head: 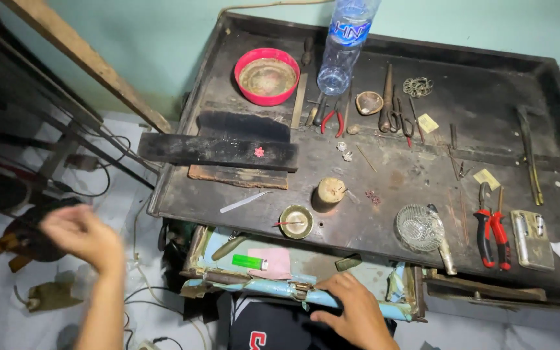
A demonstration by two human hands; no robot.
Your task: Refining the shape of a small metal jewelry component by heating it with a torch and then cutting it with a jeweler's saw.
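Down in the head view, your right hand (351, 311) lies flat, fingers spread and holding nothing, on the near rim of the open drawer (306, 285) under the dark, worn wooden workbench (422, 168). Just left of that hand, inside the drawer, a green plastic lighter (249, 262) rests beside a pink paper slip (275, 263). Your left hand (82, 234) hangs blurred off the bench's left side, over the floor cables, fingers loosely open and empty. Farther up sit a small round brass dish (296, 221), red-handled pliers (492, 234) at right, a red plastic bowl (267, 76) and a clear water bottle (345, 45).
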